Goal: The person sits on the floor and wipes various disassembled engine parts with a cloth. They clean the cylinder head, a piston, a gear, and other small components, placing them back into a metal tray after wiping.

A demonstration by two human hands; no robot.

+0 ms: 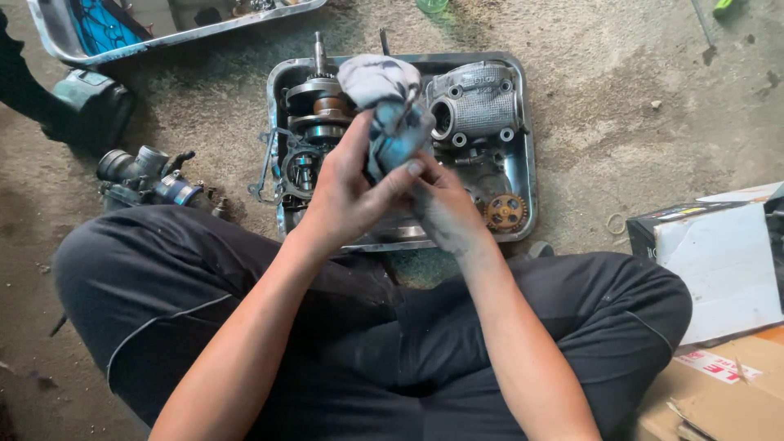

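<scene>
Both my hands meet over the dented metal tray (527,163) on the floor. Left hand (347,192) grips the crumpled grey-white rag (384,102), bunched upward; right hand (445,208) pinches its lower end, just beside, equally near.

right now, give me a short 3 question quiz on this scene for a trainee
1. True or false: both hands grip the rag.
2. Where does the toothed sprocket lie in the metal tray? A) near right corner B) far left corner
3. Which engine part stands at the tray's far left?

Key
1. True: left hand and right hand both hold it over the tray.
2. A
3. The crankshaft.
</scene>
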